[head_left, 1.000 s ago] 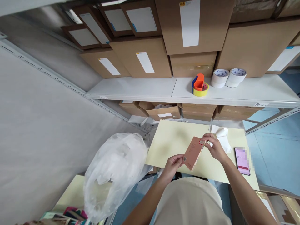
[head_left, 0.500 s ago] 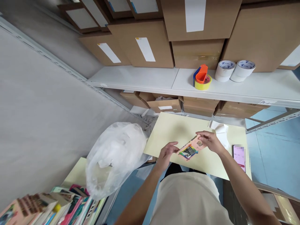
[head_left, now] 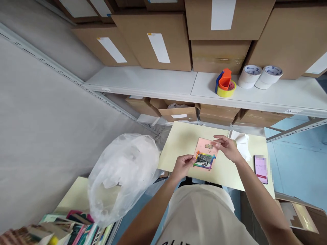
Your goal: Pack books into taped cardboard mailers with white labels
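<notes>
A thin pink book [head_left: 203, 144] with a dark picture in a rainbow-coloured frame on its cover is held up over the pale yellow table [head_left: 176, 143], cover facing me. My left hand [head_left: 182, 165] pinches its left edge, thumb on the front. At the upper right corner is my right hand [head_left: 227, 147], thumb on the cover and fingers along the top edge. Beyond the right hand lie white paper sheets [head_left: 241, 143]. A phone [head_left: 260, 170] with a lit pink screen rests near the table's right edge.
A big translucent plastic bag [head_left: 122, 170] bulges left of the table. Below it stand several books [head_left: 84, 229]. Ahead, a shelf [head_left: 158, 80] carries cardboard boxes [head_left: 155, 41], a tape dispenser [head_left: 225, 83] and white tape rolls [head_left: 268, 76]. An open carton [head_left: 304, 217] sits lower right.
The book has turned from a steep slant so its cover faces me more squarely. My right hand has shifted slightly along its top corner. The whole view has shifted a little.
</notes>
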Available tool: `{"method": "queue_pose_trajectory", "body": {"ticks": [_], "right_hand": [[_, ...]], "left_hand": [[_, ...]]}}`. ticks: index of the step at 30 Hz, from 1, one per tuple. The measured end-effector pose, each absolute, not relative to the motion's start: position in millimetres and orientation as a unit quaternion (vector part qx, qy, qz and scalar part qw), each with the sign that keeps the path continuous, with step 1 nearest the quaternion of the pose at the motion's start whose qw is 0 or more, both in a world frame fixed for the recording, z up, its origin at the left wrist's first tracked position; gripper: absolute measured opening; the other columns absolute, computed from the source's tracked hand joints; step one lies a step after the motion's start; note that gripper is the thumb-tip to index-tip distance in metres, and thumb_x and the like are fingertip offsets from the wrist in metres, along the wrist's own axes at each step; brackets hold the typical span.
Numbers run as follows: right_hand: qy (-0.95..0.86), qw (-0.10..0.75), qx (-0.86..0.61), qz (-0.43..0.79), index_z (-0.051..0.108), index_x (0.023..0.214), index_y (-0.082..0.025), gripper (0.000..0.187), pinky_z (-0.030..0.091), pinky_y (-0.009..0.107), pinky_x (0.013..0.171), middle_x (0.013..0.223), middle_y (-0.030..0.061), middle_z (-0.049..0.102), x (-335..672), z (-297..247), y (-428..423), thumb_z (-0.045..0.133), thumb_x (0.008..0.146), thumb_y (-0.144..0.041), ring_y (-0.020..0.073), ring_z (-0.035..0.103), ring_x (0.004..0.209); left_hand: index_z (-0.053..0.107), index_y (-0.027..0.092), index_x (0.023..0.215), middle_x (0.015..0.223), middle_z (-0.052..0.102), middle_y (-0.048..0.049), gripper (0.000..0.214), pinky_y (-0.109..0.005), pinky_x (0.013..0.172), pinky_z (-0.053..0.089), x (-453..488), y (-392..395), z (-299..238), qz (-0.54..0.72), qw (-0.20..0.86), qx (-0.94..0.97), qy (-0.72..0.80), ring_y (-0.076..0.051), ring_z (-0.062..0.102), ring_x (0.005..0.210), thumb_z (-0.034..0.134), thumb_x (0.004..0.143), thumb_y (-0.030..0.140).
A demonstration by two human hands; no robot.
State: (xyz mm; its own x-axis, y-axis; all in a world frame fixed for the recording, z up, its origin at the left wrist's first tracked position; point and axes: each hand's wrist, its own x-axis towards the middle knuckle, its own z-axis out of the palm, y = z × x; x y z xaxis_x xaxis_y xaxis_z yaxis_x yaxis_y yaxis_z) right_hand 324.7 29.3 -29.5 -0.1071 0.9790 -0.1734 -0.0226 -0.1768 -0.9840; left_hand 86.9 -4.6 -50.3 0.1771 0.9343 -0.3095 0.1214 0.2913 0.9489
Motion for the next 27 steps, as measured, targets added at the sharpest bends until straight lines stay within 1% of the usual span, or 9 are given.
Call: {"method": "queue_pose_trajectory", "body": {"ticks": [4, 8, 11, 13, 15, 18, 21, 23, 27], "right_hand": [[-0.404, 0.442, -0.496, 0.628, 0.060, 0.113, -0.025, 0.063, 0.055, 0.041, 0.081, 0.093, 0.0070, 0.075, 305.2, -38.6, 10.0, 0.082, 0.061, -0.052, 0.0221, 0.070, 0.083], [-0.381, 0.480, -0.531, 0.585, 0.060, 0.113, -0.026, 0.057, 0.056, 0.038, 0.070, 0.095, 0.0068, 0.074, 257.7, -55.2, -11.0, 0.079, 0.065, -0.051, 0.0203, 0.069, 0.076], [-0.367, 0.505, -0.573, 0.530, 0.060, 0.115, -0.025, 0.055, 0.054, 0.035, 0.058, 0.094, 0.0060, 0.072, 224.1, -67.1, -16.2, 0.074, 0.070, -0.052, 0.0153, 0.063, 0.060], [-0.357, 0.507, -0.601, 0.505, 0.060, 0.116, -0.025, 0.054, 0.054, 0.035, 0.057, 0.093, 0.0055, 0.070, 208.5, -73.2, -15.6, 0.072, 0.071, -0.052, 0.0130, 0.059, 0.055], [-0.344, 0.504, -0.624, 0.488, 0.060, 0.115, -0.025, 0.053, 0.055, 0.036, 0.059, 0.094, 0.0055, 0.069, 197.1, -78.4, -13.5, 0.072, 0.071, -0.052, 0.0129, 0.059, 0.056], [-0.322, 0.504, -0.648, 0.472, 0.059, 0.114, -0.024, 0.053, 0.056, 0.036, 0.061, 0.096, 0.0061, 0.068, 182.2, -86.8, -9.2, 0.073, 0.070, -0.050, 0.0139, 0.061, 0.062], [-0.301, 0.503, -0.652, 0.482, 0.059, 0.111, -0.022, 0.051, 0.056, 0.036, 0.064, 0.096, 0.0064, 0.067, 165.3, -99.1, -3.4, 0.073, 0.070, -0.049, 0.0143, 0.062, 0.064], [-0.287, 0.499, -0.653, 0.493, 0.059, 0.109, -0.022, 0.050, 0.057, 0.036, 0.064, 0.094, 0.0057, 0.067, 153.2, -110.9, 1.5, 0.074, 0.069, -0.049, 0.0144, 0.062, 0.064], [-0.246, 0.495, -0.655, 0.516, 0.058, 0.103, -0.021, 0.049, 0.058, 0.036, 0.066, 0.091, 0.0053, 0.068, 131.2, -144.0, 13.5, 0.075, 0.066, -0.048, 0.0167, 0.065, 0.071]], "left_hand": [[0.067, 0.015, 0.061, 0.054, 0.056, 0.0021, 0.040, -0.021, 0.054, 0.036, 64.8, 6.0, -53.0, 0.382, 0.609, 0.439, 0.539, -0.010, 0.047, 0.054, 0.071, 0.068, 0.054], [0.067, 0.016, 0.062, 0.054, 0.056, 0.0018, 0.041, -0.022, 0.055, 0.037, 44.2, 15.6, -59.3, 0.378, 0.624, 0.434, 0.528, -0.011, 0.048, 0.055, 0.067, 0.071, 0.056], [0.073, 0.015, 0.089, 0.063, 0.064, 0.0005, 0.042, -0.023, 0.059, 0.042, 29.7, 22.2, -70.9, 0.378, 0.632, 0.431, 0.522, -0.012, 0.053, 0.058, 0.068, 0.071, 0.053], [0.066, 0.015, 0.115, 0.070, 0.069, -0.0009, 0.057, -0.025, 0.065, 0.046, 19.9, 26.1, -80.4, 0.386, 0.641, 0.416, 0.516, -0.013, 0.058, 0.063, 0.072, 0.069, 0.049], [0.060, 0.015, 0.125, 0.079, 0.072, -0.0042, 0.066, -0.028, 0.072, 0.050, 9.8, 29.6, -89.4, 0.389, 0.658, 0.410, 0.497, -0.015, 0.063, 0.071, 0.074, 0.068, 0.046], [0.060, 0.015, 0.126, 0.097, 0.072, -0.0085, 0.061, -0.029, 0.078, 0.052, -5.4, 34.1, -101.4, 0.375, 0.681, 0.434, 0.454, -0.019, 0.065, 0.086, 0.069, 0.074, 0.045], [0.057, 0.018, 0.131, 0.107, 0.066, -0.0085, 0.060, -0.028, 0.074, 0.053, -18.5, 37.5, -115.4, 0.362, 0.661, 0.460, 0.470, -0.020, 0.062, 0.095, 0.066, 0.077, 0.043], [0.058, 0.021, 0.130, 0.106, 0.061, -0.0076, 0.060, -0.027, 0.071, 0.052, -25.2, 39.5, -128.0, 0.359, 0.622, 0.471, 0.512, -0.020, 0.058, 0.096, 0.068, 0.074, 0.040], [0.065, 0.023, 0.118, 0.088, 0.055, -0.0039, 0.050, -0.028, 0.073, 0.049, -35.7, 44.6, -159.0, 0.339, 0.561, 0.490, 0.574, -0.019, 0.055, 0.086, 0.072, 0.069, 0.033]]}}
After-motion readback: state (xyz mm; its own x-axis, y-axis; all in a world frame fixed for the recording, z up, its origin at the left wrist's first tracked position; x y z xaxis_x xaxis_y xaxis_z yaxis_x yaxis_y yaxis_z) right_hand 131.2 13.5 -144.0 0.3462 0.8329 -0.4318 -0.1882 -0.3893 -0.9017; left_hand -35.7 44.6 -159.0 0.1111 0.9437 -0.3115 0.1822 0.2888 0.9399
